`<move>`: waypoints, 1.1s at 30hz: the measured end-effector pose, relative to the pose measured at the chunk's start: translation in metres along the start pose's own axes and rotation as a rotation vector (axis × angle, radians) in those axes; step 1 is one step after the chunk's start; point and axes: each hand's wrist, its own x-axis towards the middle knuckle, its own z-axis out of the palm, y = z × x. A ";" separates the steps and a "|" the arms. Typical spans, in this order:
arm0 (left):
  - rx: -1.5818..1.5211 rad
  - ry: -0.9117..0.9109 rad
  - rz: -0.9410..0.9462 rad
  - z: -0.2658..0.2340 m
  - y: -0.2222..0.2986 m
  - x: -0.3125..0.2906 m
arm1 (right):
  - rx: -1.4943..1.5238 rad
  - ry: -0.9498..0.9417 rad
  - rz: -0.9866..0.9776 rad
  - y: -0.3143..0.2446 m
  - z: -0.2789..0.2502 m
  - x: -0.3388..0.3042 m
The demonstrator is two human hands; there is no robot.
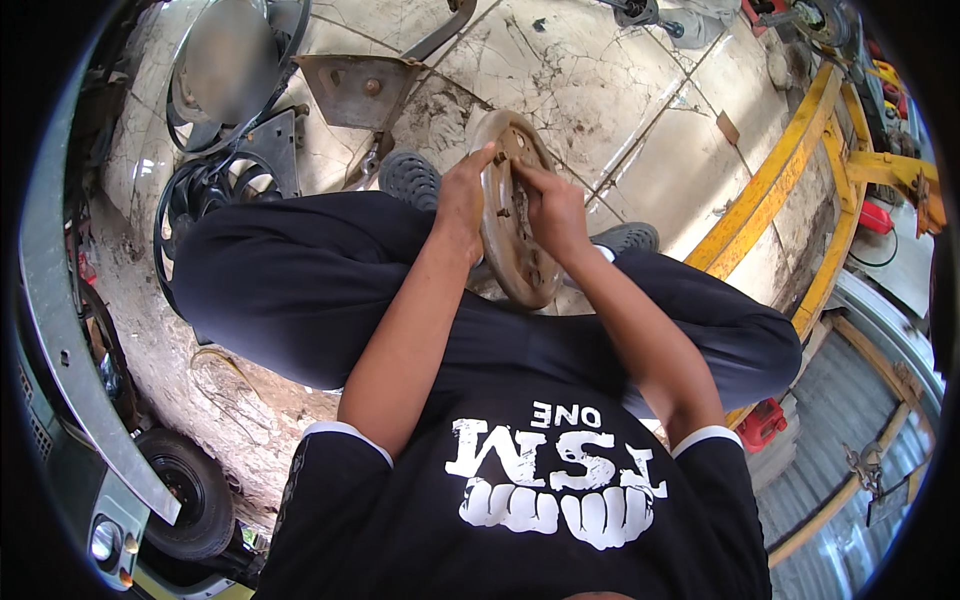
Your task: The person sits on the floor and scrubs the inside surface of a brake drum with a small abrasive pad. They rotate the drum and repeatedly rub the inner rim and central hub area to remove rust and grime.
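A shallow oval tan-brown dish (537,284), grimy and with small bolts and metal bits inside, stands tilted between my knees. My left hand (462,203) is closed on its left rim, thumb along the edge. Over its right side lies my right hand (556,212), fingers bent into the dish with the tips among the metal bits near the top. What those fingertips pinch, if anything, is too small to make out. A dark bolt (503,212) shows inside the dish below my left thumb.
Beyond the dish, a dirty metal bracket (355,90) lies on the cracked tile floor (600,90). Black cables and a dark fan-like part (245,180) are at left. A yellow metal frame (770,185) stands at right. A wheel (185,492) is at lower left, a red container (762,424) at lower right.
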 end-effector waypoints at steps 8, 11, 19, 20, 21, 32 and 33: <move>0.063 0.040 0.019 0.000 -0.003 -0.001 | -0.024 0.005 -0.002 -0.003 0.002 0.002; 0.057 0.041 0.019 -0.003 -0.002 0.004 | 0.009 -0.009 -0.002 -0.011 0.004 -0.015; 0.029 0.074 -0.015 -0.007 0.004 0.002 | 0.043 -0.115 0.044 -0.012 -0.004 -0.012; 0.031 0.074 -0.002 -0.009 0.003 0.003 | 0.051 -0.124 0.000 -0.020 -0.007 -0.023; 0.032 0.075 0.011 -0.012 0.002 0.004 | 0.060 -0.133 -0.044 -0.023 -0.010 -0.027; -0.025 0.059 -0.050 -0.010 0.004 0.001 | 0.193 -0.098 0.034 0.003 0.001 -0.002; -0.051 0.056 -0.063 -0.010 0.002 0.003 | 0.207 -0.102 0.088 0.003 0.003 0.000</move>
